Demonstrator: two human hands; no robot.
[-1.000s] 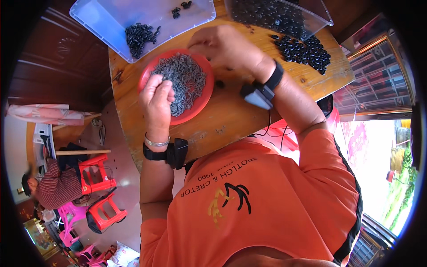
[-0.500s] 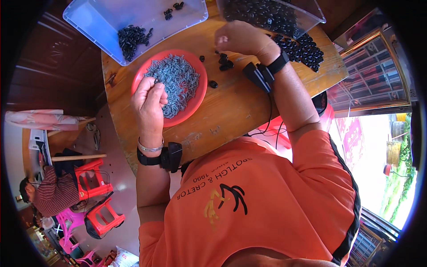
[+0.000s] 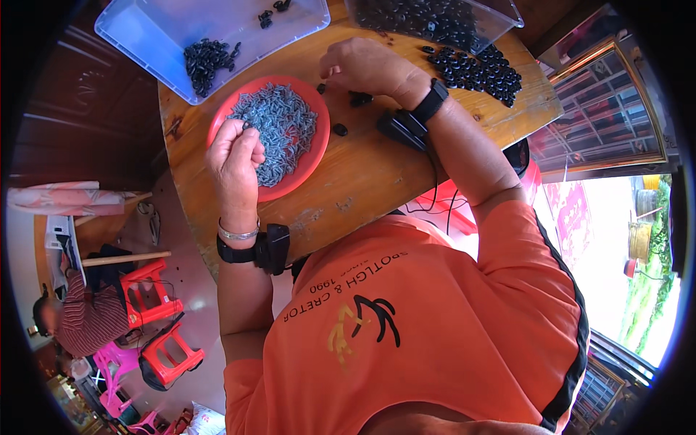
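The left hand [image 3: 233, 156] hovered over the red plate [image 3: 316, 148] near the table's [image 3: 362, 181] left edge, its fingers curled closed above the heap of small grey metal parts [image 3: 279, 130]; whether it had pinched any could not be told. The right hand [image 3: 366, 67] rested toward the far edge with fingertips drawn together by a few loose black pieces [image 3: 360, 99], between the plate and the spilled pile of black pieces [image 3: 478, 69] beside the clear tub [image 3: 500, 18], while the pale blue tray [image 3: 145, 36] sat at the far left corner
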